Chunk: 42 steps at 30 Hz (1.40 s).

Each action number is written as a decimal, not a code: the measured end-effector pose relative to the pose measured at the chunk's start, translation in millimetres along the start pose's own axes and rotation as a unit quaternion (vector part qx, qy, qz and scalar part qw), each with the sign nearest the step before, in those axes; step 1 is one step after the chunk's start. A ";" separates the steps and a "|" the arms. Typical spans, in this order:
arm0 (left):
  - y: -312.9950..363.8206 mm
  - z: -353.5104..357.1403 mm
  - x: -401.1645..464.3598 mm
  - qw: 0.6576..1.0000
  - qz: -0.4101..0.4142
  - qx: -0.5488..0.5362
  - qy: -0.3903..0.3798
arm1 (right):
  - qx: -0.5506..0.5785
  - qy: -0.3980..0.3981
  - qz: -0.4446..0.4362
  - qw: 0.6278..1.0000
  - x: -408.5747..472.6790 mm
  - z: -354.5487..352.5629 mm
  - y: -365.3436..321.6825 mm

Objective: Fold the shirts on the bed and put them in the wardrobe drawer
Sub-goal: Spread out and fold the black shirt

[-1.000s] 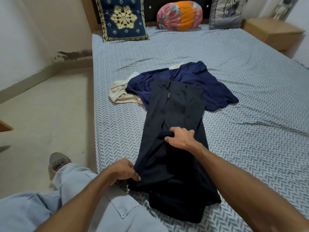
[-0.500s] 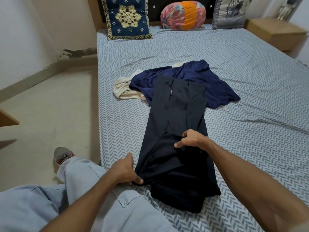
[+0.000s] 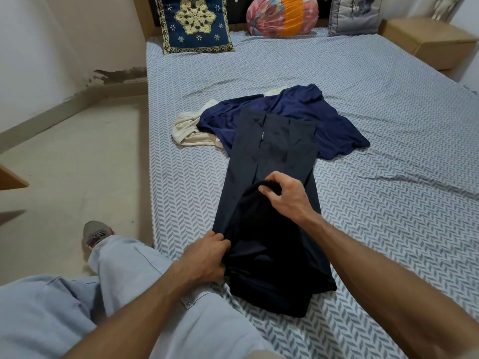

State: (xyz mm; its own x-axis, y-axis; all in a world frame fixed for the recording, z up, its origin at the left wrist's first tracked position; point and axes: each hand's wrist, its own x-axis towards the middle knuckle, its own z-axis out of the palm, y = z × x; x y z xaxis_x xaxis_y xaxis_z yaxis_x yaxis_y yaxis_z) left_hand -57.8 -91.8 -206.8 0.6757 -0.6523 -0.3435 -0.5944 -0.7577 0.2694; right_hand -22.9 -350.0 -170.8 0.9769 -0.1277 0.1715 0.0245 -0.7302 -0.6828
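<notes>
The left hand [image 3: 207, 257] has its fingers curled around the left edge of the long dark navy shirt [image 3: 272, 161], gripping the fabric near the garment's lower half, close to the near edge of the bed [image 3: 388, 125]. The right hand [image 3: 286, 196] has its fingers and thumb bent into a pinch on a raised fold of the same dark navy shirt, lifting a rounded hump of cloth above the flat part of the garment. The dark navy shirt lies lengthwise on the grey-and-white herringbone bed sheet, its far end overlapping a crumpled royal-blue shirt [image 3: 334, 125]; its near end is bunched in darker folds just beside the person's light blue trouser leg [image 3: 124, 270]. A small pale tag [image 3: 262, 136] sits near the far end of the dark navy shirt; its writing is too small to read. A cream-coloured shirt [image 3: 189, 128] lies partly under the left side of the royal-blue shirt. At the head of the bed stand a navy cushion with a gold floral motif [image 3: 194, 24], a round pink-and-orange cushion [image 3: 282, 15] and a grey patterned pillow [image 3: 355, 15]. A light wooden bedside unit [image 3: 425, 42] stands beside the bed at the far right. A grey shoe [image 3: 96, 233] rests on the pale floor beside the bed.
</notes>
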 end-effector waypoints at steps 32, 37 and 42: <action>8.2 -5.7 5.7 0.999 -0.024 -0.007 -0.032 | 0.077 -0.049 0.296 0.951 -59.0 -2.6 45.9; 7.2 -5.1 4.2 0.999 -0.021 -0.006 -0.028 | -0.040 -0.099 0.315 0.943 -79.6 1.4 51.7; 3.0 5.7 0.3 0.999 -0.028 -0.029 0.006 | -0.152 -0.068 0.294 0.941 -102.1 -6.2 49.9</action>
State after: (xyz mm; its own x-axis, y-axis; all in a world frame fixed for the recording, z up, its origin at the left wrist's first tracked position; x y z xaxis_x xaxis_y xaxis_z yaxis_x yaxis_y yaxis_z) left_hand -61.8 -94.2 -211.2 0.7126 -0.6093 -0.3478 -0.5303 -0.7923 0.3016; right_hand -122.7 -377.7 -218.0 0.8211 -0.4980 -0.2788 -0.5707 -0.7213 -0.3925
